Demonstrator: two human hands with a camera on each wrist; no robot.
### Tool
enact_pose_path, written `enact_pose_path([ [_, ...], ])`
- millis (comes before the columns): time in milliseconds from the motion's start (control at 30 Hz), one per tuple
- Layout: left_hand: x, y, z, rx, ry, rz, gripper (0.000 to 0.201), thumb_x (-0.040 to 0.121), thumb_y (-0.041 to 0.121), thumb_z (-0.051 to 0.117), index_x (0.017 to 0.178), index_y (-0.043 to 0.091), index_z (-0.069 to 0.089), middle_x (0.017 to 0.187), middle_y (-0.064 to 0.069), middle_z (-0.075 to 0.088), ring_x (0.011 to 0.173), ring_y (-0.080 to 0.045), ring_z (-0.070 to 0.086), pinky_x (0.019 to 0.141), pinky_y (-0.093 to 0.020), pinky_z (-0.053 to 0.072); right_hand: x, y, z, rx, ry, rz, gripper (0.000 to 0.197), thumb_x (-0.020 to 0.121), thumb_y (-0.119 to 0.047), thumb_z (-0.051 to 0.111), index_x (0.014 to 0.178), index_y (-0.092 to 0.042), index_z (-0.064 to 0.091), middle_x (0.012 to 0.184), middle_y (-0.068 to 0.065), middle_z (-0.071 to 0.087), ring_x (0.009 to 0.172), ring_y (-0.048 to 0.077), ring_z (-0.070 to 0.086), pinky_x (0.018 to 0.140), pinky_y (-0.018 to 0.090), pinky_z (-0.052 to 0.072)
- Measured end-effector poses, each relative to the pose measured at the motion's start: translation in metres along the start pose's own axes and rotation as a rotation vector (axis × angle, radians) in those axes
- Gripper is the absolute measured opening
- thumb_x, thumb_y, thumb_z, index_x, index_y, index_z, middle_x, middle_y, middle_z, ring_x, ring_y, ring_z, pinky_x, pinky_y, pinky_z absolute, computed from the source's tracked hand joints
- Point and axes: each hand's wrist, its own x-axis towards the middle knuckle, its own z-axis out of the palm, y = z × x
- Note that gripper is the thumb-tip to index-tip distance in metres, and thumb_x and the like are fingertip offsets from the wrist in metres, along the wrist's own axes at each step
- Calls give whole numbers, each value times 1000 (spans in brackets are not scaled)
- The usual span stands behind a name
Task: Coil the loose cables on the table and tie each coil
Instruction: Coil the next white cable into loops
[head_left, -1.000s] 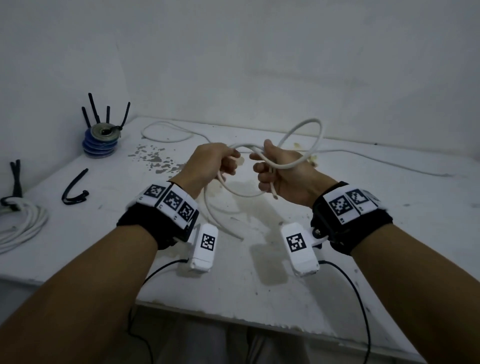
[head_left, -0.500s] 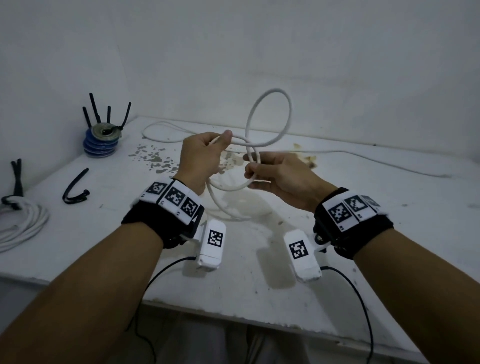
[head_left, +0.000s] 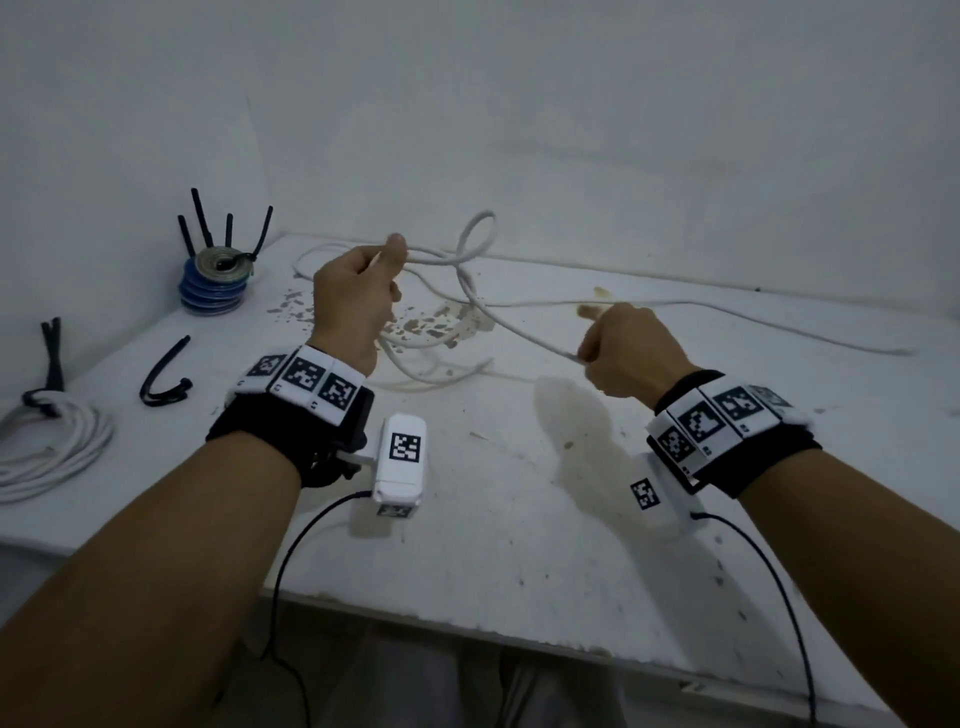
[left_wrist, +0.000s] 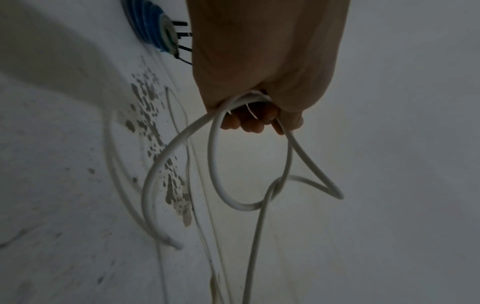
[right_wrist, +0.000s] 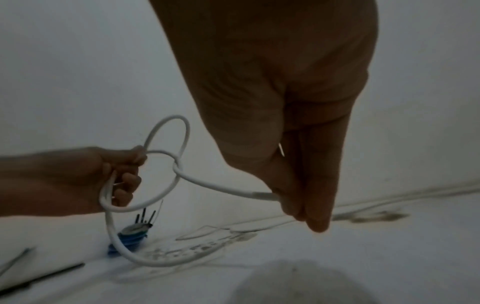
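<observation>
Head view, left hand: the left hand (head_left: 358, 296) is raised above the counter (head_left: 509, 519), its grip curled round loops of the white cable (head_left: 470, 283).
Head view, right hand: the right hand (head_left: 631, 353) pinches the same cable lower and nearer, well apart from the left.
Head view, cable: a small loop stands up between the hands; the rest trails over the counter toward the wall.
Head view, counter: a tied white coil (head_left: 49, 452) at the left edge, a black tie (head_left: 163, 374) beside it, a blue spool (head_left: 215, 280) with black ties at the back.
Left wrist view: fingers (left_wrist: 249, 123) curled round several cable (left_wrist: 215, 164) turns, which hang below in loops.
Right wrist view: thumb and fingers (right_wrist: 315, 197) pressed together on the cable (right_wrist: 221, 187) end; it crosses itself toward the left hand (right_wrist: 78, 179).
</observation>
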Motion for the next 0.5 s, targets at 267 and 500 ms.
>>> enact_pose_path([
  [267,-24,-1,19,3,-403,-104,28,100,31,56,77,16,62,61,5,52,61,-11,53,57,-25,39,0,-21,10,241,-437,-22,47,94,-31,65,135,-15,48,125,4,59,107,21,63,82,33,58],
  [500,-24,3,17,-212,-434,-214,28,101,23,50,76,14,58,56,4,49,61,-13,53,58,-27,38,-2,-40,13,719,-363,34,15,98,0,53,110,6,59,88,19,73,69,26,73,64,36,63],
])
